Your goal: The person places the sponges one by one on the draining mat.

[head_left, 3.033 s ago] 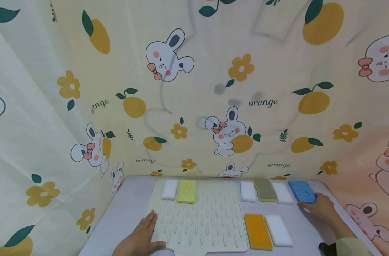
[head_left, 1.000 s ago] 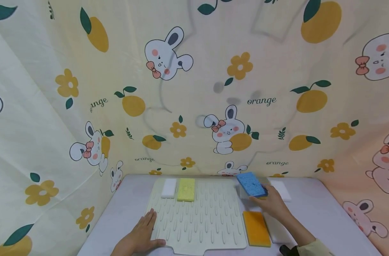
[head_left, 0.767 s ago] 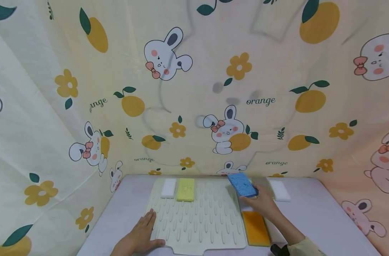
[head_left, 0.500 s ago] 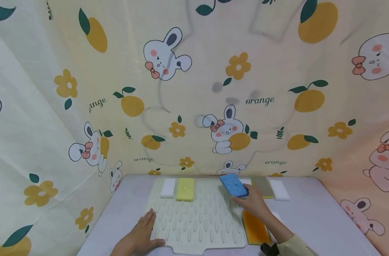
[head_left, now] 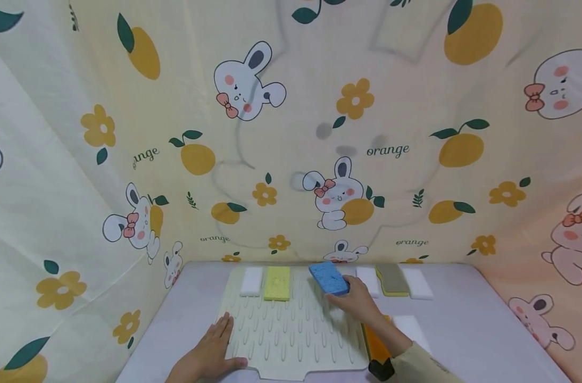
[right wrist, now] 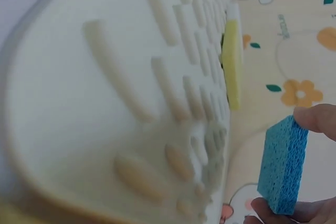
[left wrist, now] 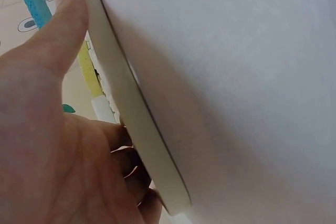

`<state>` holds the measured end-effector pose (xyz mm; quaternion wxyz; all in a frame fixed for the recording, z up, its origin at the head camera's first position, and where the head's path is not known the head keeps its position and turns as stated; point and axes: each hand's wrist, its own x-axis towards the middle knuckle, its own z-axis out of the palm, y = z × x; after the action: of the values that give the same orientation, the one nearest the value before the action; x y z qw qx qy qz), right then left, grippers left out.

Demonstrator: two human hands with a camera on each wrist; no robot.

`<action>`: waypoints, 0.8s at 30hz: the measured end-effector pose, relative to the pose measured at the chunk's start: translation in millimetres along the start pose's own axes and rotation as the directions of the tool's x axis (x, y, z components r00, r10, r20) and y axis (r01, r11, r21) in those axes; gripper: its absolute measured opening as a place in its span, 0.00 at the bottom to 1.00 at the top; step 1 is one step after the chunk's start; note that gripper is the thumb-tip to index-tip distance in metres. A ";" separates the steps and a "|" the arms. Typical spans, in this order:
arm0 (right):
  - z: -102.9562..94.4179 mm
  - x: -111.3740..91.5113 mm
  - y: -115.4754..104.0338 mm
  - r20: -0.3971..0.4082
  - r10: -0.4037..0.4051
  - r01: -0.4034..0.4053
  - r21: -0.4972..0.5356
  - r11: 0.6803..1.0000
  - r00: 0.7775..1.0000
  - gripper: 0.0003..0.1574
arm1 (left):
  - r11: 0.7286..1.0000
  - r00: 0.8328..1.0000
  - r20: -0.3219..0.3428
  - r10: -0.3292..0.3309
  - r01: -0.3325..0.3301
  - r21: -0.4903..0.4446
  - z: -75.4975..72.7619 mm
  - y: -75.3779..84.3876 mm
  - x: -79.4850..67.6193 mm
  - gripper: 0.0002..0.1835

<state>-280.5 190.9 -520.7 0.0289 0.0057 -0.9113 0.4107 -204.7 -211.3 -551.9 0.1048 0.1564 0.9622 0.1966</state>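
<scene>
A blue sponge [head_left: 329, 278] is pinched at its right end between the thumb and fingers of my right hand [head_left: 355, 298], above the back of a cream ridged mat [head_left: 296, 335]. The right wrist view shows the sponge [right wrist: 283, 166] apart from the ridged surface. On the mat's back left lie a white sponge block [head_left: 251, 282] and a yellow sponge [head_left: 277, 283], side by side. My left hand [head_left: 207, 346] rests with straight fingers on the mat's left edge, its thumb by the front corner. In the left wrist view the palm [left wrist: 79, 166] lies close along the rim.
Right of the mat, at the back, are a white block [head_left: 368, 282], a grey-and-yellow sponge [head_left: 393, 280] and another white block [head_left: 417, 283]. Nearer, an orange sponge [head_left: 377, 346] and a white block [head_left: 410, 330] are partly behind my right forearm. A patterned cloth [head_left: 291, 133] closes off the back and sides.
My right hand took hold of the blue sponge at the table's back right and carried it left, over the other sponges, to above the mat. My left hand has stayed put.
</scene>
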 end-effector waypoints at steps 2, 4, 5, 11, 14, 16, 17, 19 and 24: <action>5.3 3.1 -3.1 0.010 -0.001 0.001 0.001 1.000 1.000 0.58 | 1.000 1.000 0.005 -0.004 0.004 0.007 0.2 -0.1 0.0 0.65; 11.1 5.7 -5.9 0.018 -0.003 0.003 0.004 1.000 1.000 0.58 | 1.000 1.000 0.012 -0.010 0.010 0.012 0.5 -0.7 0.5 0.65; 13.6 6.9 -7.2 0.018 -0.002 0.002 0.005 1.000 1.000 0.58 | 1.000 1.000 0.017 -0.014 0.014 0.015 0.5 -0.9 0.7 0.65; 29.3 13.9 -14.6 0.023 0.011 -0.011 0.004 1.000 1.000 0.57 | 0.998 0.998 0.040 -0.055 0.053 0.029 1.6 -2.9 3.5 0.66; 36.6 17.9 -15.6 0.021 0.016 -0.016 0.003 1.000 1.000 0.57 | 0.997 0.997 0.043 -0.064 0.062 0.037 2.8 -3.6 4.0 0.67; 41.4 20.1 -15.7 0.020 0.018 -0.018 0.004 1.000 1.000 0.56 | 0.997 0.997 0.040 -0.061 0.059 0.043 3.2 -3.8 3.9 0.67; 43.6 21.5 -15.6 0.019 0.018 -0.018 0.001 1.000 1.000 0.56 | 0.998 0.998 0.039 -0.058 0.057 0.040 3.1 -3.8 3.8 0.67; 47.6 23.2 -15.8 0.019 0.020 -0.020 -0.001 1.000 1.000 0.56 | 0.998 0.998 0.038 -0.056 0.054 0.032 2.4 -3.5 3.3 0.67; 54.6 27.5 -16.9 -0.002 0.025 -0.025 0.021 0.999 1.000 0.54 | 0.998 0.998 0.039 -0.058 0.057 0.032 1.5 -4.5 4.2 0.67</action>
<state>-310.1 139.2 -542.5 0.0248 -0.0061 -0.9069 0.4205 -209.4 -213.3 -555.7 0.1270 0.1340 0.9670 0.1757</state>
